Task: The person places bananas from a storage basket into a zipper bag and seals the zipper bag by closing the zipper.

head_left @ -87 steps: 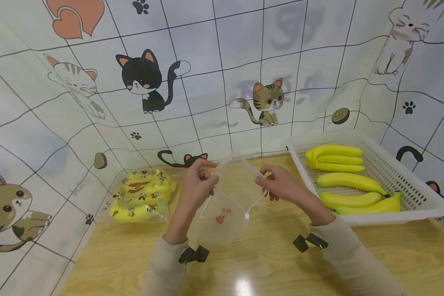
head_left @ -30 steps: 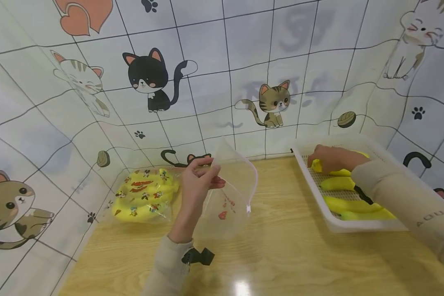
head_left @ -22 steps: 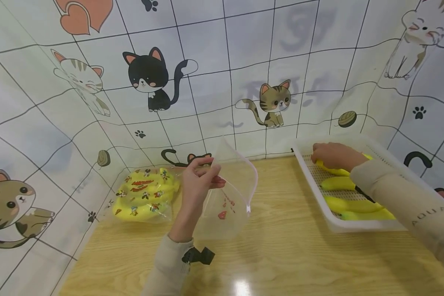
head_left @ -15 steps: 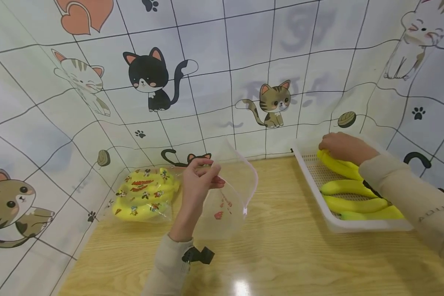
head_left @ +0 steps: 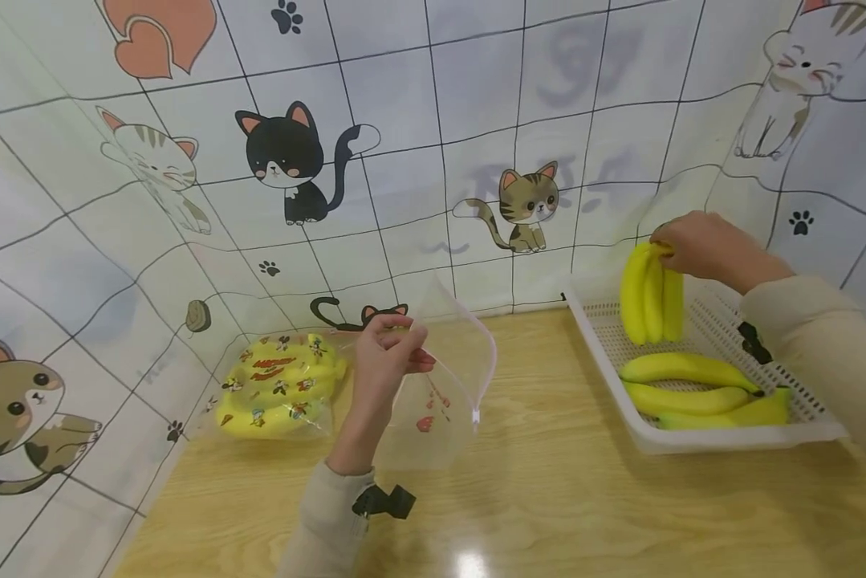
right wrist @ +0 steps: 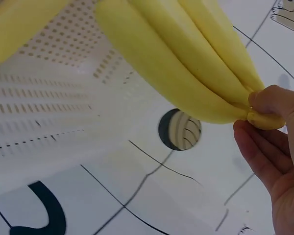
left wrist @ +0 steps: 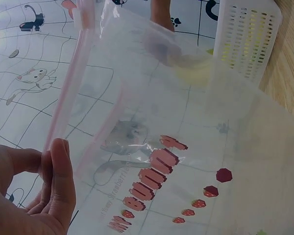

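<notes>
My left hand (head_left: 388,361) pinches the edge of a clear zip bag (head_left: 433,433) with a pink zip strip and red strawberry print. The bag's mouth gapes towards the right, and its white slider hangs at the near corner. In the left wrist view the fingers (left wrist: 61,181) hold the bag beside its pink strip. Over the back of the white basket, my right hand (head_left: 710,247) grips a bunch of bananas (head_left: 649,297) by its stem end. The bananas hang down, clear of the basket floor. In the right wrist view the thumb and fingers close round the stem.
The white perforated basket (head_left: 620,401) stands at the right, with several single bananas (head_left: 685,369) lying in its front part. At the left lies a printed clear bag (head_left: 277,385) filled with yellow bananas. A cat-patterned sheet (head_left: 404,201) rises behind the wooden table (head_left: 534,514).
My right hand has let go of the bag's edge, reached into the basket and lifted the bunch of bananas up. My left hand has stayed at the bag.
</notes>
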Demonstrator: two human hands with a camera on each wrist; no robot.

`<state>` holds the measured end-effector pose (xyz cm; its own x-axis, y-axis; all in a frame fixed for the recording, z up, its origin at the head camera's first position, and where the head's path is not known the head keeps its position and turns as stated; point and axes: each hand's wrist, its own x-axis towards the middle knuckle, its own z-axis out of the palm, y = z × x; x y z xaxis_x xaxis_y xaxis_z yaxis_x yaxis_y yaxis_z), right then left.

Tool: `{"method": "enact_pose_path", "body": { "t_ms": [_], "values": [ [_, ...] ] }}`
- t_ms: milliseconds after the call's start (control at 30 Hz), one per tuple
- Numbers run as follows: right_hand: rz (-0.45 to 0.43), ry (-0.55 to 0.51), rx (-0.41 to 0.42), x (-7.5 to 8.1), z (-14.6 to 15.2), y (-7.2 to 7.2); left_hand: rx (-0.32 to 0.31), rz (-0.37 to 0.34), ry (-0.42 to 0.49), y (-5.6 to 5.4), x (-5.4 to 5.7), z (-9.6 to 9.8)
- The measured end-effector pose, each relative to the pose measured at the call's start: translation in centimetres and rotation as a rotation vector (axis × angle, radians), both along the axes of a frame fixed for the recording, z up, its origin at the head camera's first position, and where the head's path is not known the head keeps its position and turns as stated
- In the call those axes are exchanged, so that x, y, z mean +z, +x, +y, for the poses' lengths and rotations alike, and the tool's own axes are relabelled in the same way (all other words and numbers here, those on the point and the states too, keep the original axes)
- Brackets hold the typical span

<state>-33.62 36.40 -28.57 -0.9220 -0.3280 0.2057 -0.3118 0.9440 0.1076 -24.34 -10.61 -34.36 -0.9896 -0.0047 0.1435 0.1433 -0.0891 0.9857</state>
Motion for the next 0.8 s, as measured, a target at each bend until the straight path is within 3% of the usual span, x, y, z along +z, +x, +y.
{"method": "enact_pose_path", "body": {
  "t_ms": [100,233,433,600,800],
  "values": [
    [0.023,0.008,-0.029,1.3,-0.5,0.6,-0.009,-0.001,-0.004,0.0,-0.1,0.0],
    [0.124,-0.02,-0.026,3.1,-2.0,1.6,-0.007,-0.003,-0.003,-0.1,-0.2,0.0],
    [0.315,-0.102,0.062,5.8,-5.7,3.4,0.001,-0.005,-0.009,0.0,-0.3,0.0],
    [0.382,-0.192,0.144,7.5,-9.5,5.3,-0.009,-0.008,-0.018,-0.1,-0.5,0.0],
    [0.449,-0.258,0.269,8.2,-13.3,7.7,-0.017,-0.003,-0.001,-0.1,-0.5,0.2]
  ]
}}
